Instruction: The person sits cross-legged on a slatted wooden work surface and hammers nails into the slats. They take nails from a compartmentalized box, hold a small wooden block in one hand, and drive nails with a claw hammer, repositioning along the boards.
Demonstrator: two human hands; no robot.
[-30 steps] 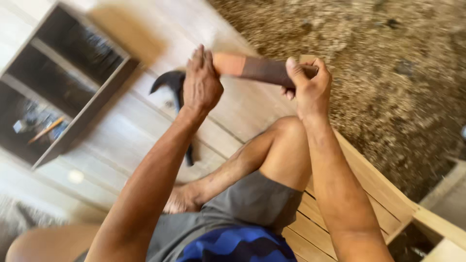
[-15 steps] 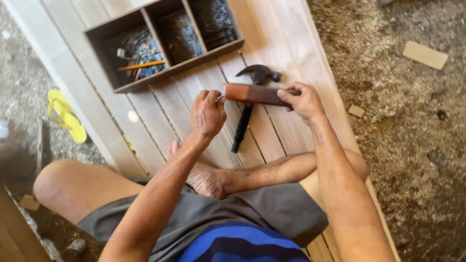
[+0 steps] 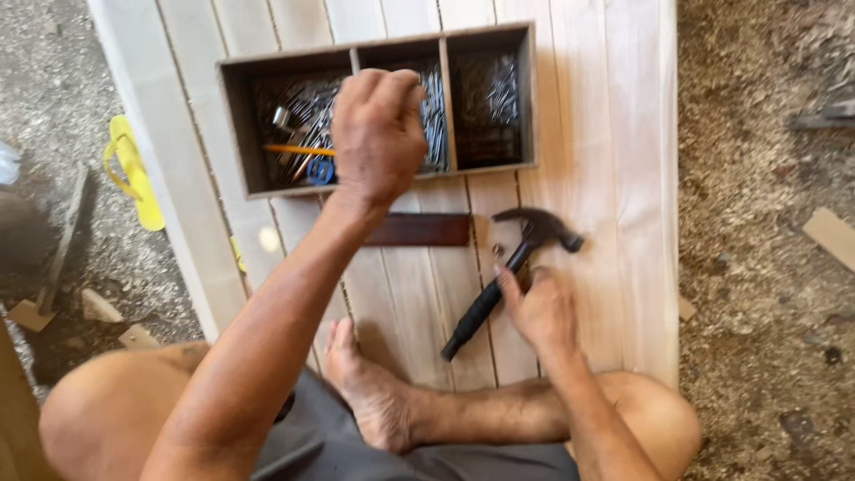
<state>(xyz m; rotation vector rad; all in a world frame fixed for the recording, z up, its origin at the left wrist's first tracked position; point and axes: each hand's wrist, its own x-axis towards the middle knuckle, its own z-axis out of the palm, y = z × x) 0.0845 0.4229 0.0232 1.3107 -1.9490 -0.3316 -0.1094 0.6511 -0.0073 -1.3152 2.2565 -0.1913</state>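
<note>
Meanwhile, the left hand [image 3: 378, 134] is hovering bunched over the nail tray [image 3: 525, 98], apparently picking nails (grip contents unclear). Below the tray, the right hand [image 3: 539, 312] is closing loosely on the hammer [image 3: 508, 272]; lifting it would need a firmer grasp.

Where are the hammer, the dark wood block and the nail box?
hammer [image 3: 488, 301]: head view, on its black handle.
dark wood block [image 3: 427, 230]: head view, on its top face.
nail box [image 3: 532, 98]: head view, on its right wall.
</note>
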